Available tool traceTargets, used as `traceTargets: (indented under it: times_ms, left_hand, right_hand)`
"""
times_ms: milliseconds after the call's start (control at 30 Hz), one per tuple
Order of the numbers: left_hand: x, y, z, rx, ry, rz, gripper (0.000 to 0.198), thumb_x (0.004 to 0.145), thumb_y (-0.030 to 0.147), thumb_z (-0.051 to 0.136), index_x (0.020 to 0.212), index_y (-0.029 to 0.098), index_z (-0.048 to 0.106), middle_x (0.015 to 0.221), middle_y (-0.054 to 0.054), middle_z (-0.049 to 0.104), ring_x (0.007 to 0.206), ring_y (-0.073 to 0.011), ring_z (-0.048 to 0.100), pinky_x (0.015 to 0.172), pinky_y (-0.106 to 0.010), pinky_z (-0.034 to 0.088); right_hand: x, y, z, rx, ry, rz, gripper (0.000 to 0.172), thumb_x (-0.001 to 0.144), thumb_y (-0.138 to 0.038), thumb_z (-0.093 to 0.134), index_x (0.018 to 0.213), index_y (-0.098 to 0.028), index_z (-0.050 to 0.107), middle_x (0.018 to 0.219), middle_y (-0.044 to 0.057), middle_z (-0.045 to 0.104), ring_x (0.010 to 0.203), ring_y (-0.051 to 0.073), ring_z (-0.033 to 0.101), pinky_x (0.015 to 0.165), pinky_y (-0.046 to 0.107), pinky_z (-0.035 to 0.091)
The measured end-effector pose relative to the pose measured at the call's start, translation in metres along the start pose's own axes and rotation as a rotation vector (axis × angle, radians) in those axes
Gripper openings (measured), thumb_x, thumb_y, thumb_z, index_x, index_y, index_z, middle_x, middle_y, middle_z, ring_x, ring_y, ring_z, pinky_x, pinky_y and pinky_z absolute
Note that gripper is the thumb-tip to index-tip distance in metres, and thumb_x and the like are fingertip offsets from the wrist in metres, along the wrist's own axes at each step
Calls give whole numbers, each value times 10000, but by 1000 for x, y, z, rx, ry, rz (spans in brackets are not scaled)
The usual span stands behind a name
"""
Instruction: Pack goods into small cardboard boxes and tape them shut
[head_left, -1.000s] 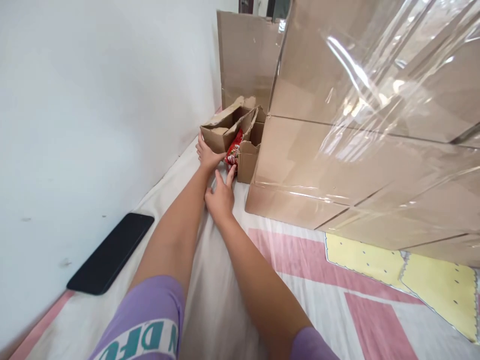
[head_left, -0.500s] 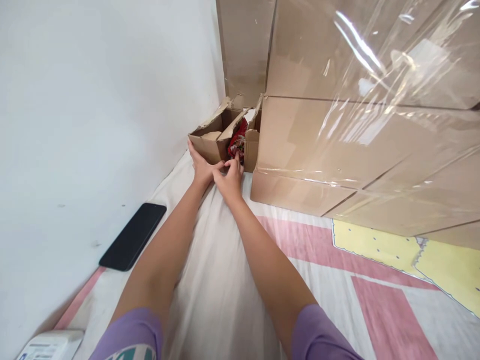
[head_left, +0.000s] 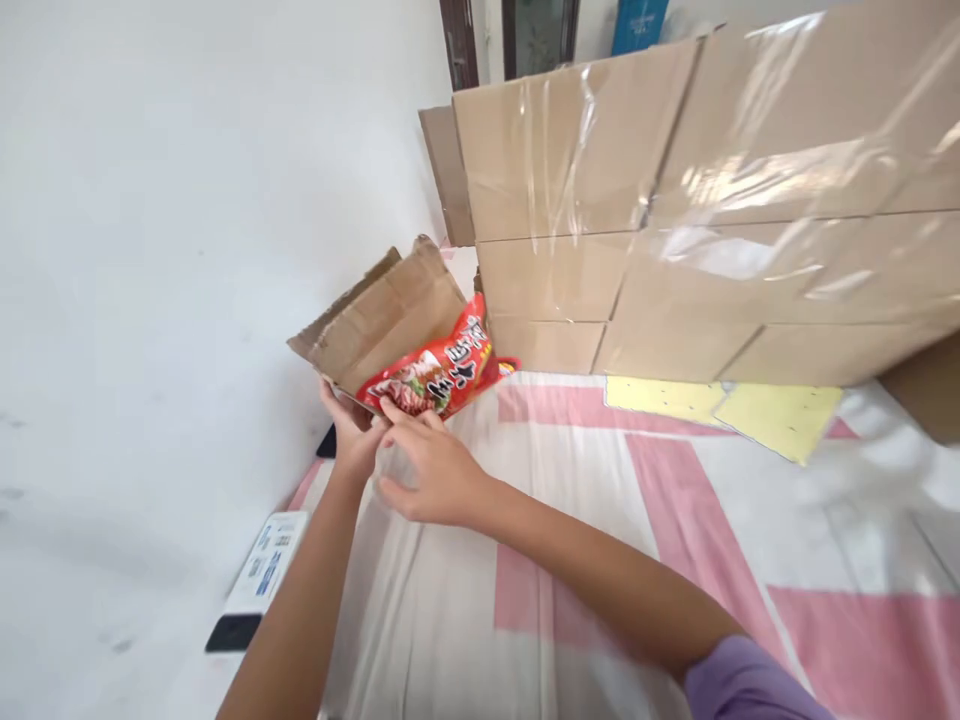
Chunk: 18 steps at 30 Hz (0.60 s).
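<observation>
My left hand (head_left: 346,437) grips the lower edge of a small torn cardboard box (head_left: 386,318) and holds it tilted above the bed sheet. A red snack packet (head_left: 439,372) sticks out of the box's open side. My right hand (head_left: 429,466) sits just below the packet. Its fingers are stretched out and touch the packet's lower edge, the thumb is apart, and nothing is clasped in it.
A wall of large cardboard boxes wrapped in clear film (head_left: 675,220) stands behind. A white wall runs along the left. A white labelled device (head_left: 266,562) lies by that wall, with a dark phone (head_left: 326,443) partly hidden by my wrist. The sheet (head_left: 615,520) is pink, white and yellow.
The small box has come away from the corner by the big boxes and now sits lifted and tilted near me. The red packet now shows outside it. My view swung right.
</observation>
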<state>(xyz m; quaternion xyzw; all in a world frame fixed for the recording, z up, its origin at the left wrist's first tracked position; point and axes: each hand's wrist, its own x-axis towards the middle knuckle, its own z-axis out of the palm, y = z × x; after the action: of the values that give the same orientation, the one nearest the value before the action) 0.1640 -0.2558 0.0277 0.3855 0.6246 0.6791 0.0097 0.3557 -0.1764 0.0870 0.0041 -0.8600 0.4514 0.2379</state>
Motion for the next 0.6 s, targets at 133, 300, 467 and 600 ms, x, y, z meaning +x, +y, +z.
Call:
traceTargets:
  times_ms: [133,300,467,600]
  left_hand:
    - [-74,27,37,-96,-219,25,1392,540,523,968,1585,356,64,1604,-163,346,1495,-365,389,1195,-496,391]
    - [-133,28,112,-248,-499,-44,1410,601,548,939,1626,332,-5,1641,-187,293,1544,-381,301,1259,-556,259]
    - [-160,44,140,-432,-600,-219,1441,577,556,954,1645,362,6,1699,-133,240,1568,-383,246,1289,-554,205]
    - [-167,61,128,-475,-624,-319,1472,570,475,974,1658,336,-8,1714,-135,226,1582,-397,201,1299,-541,183]
  right_hand:
    - [-106,-24,-20,34,13,121,263,819,-251,670,1061,-236,568,1690,116,326,1463,290,463,1180,484,375]
    - [-213,-45,-54,-47,85,364,304,841,-174,605,1141,-219,580,1684,157,327,1542,289,368,1182,504,389]
    - [-257,-67,-114,-502,140,350,468,891,-198,597,1357,-207,553,1596,135,465,1511,320,368,1194,540,377]
    - [-248,-58,-146,-780,-70,330,666,855,-241,718,1475,-141,496,1491,202,547,1397,377,478,1131,565,417]
